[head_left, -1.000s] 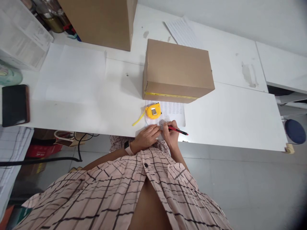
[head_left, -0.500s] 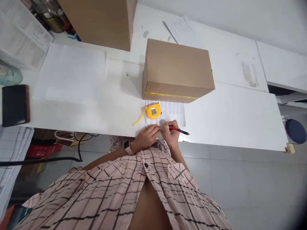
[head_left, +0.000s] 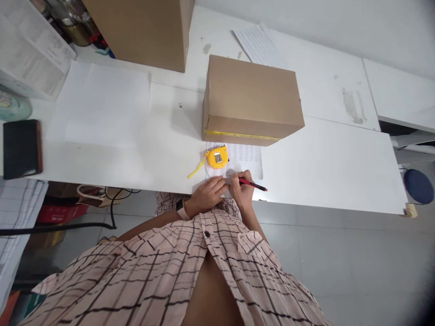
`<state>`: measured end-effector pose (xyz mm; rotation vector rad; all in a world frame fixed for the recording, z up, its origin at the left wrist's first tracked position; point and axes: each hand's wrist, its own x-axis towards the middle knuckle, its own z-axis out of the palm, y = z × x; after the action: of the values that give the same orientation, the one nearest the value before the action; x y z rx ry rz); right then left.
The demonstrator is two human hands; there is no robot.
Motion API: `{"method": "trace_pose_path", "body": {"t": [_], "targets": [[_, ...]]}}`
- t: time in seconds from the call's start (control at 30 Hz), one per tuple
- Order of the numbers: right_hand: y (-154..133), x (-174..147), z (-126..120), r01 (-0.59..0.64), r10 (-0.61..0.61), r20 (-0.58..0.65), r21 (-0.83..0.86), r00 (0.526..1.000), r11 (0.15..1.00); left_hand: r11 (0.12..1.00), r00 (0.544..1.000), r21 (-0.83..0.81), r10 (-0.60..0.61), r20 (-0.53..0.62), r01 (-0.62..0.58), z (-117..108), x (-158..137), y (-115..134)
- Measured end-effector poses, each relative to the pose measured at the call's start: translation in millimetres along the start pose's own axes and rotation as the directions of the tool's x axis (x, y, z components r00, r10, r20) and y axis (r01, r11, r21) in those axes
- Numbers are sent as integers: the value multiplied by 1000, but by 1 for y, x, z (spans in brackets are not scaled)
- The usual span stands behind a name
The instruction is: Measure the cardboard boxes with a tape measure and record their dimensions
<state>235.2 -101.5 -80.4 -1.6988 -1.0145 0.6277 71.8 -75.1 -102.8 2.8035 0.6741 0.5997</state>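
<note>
My right hand is closed around a red and black pen, its tip end down at the printed paper sheet. Flat at the sheet's near edge lies my left hand, fingers stretched out and holding nothing. A yellow tape measure with a yellow wrist strap rests on the sheet, just beyond my hands. Behind it stands a closed cardboard box with a yellow strip along its lower front edge. The box hides the far part of the sheet.
A larger cardboard box stands at the back left, near white paper on the white table. A dark phone lies at the far left. Another printed sheet lies behind the smaller box.
The rear end of the pen has shifted very slightly left with my right hand. My left hand, the tape measure and the box stay in place.
</note>
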Motion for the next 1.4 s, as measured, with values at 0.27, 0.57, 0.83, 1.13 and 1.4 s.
{"method": "trace_pose_path", "body": {"t": [0.27, 0.57, 0.83, 1.13, 1.4], "targets": [[3, 0, -1, 1, -1, -4, 15, 1000, 1000, 999, 1000, 34, -4, 27, 3, 2, -1, 0], [3, 1, -7, -2, -1, -237, -12, 971, 1000, 999, 1000, 33, 8, 10, -8, -4, 2, 2], [27, 49, -62, 188, -306, -117, -570, 945, 799, 997, 997, -55, -45, 70, 49, -8, 2, 3], [39, 59, -61, 142, -252, -61, -689, 966, 710, 932, 941, -308, -264, -209, 193, -45, 20, -8], [41, 58, -64, 118, -277, -188, -589, 942, 799, 882, 886, -100, -464, -17, 460, -55, 58, -46]]}}
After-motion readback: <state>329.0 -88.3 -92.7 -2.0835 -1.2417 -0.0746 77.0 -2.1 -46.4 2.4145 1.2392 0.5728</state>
